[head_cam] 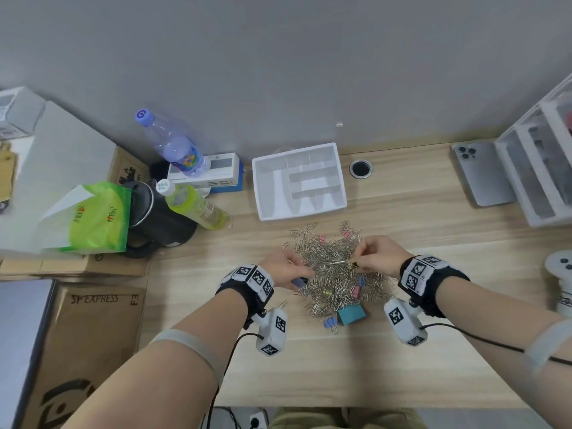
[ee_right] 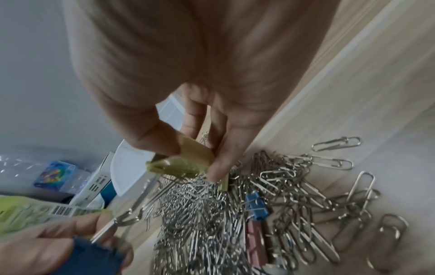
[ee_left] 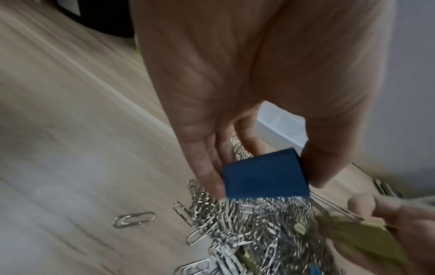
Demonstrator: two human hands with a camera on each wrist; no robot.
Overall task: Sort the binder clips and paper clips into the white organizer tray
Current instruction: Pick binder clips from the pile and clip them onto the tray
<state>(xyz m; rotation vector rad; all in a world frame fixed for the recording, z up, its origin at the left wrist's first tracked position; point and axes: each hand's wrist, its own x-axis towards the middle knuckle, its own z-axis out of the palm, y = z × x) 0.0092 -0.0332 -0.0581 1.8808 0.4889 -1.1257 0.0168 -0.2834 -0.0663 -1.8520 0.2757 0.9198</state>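
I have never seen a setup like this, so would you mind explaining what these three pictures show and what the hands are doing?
No machine here: a person works with bare hands, wearing cameras. The wide picture comes from a camera on the head, looking down at a wooden desk. The other two come from cameras strapped to the wrists, looking along each hand.

On the desk lies a pile of silver paper clips mixed with small coloured binder clips. Behind it stands the white organizer tray, which looks empty. A teal binder clip lies at the near edge of the pile.

The left hand holds a blue binder clip between thumb and fingers. The right hand pinches a yellow binder clip. Both are just above the pile. Bottles, boxes and a phone stand around the sides.
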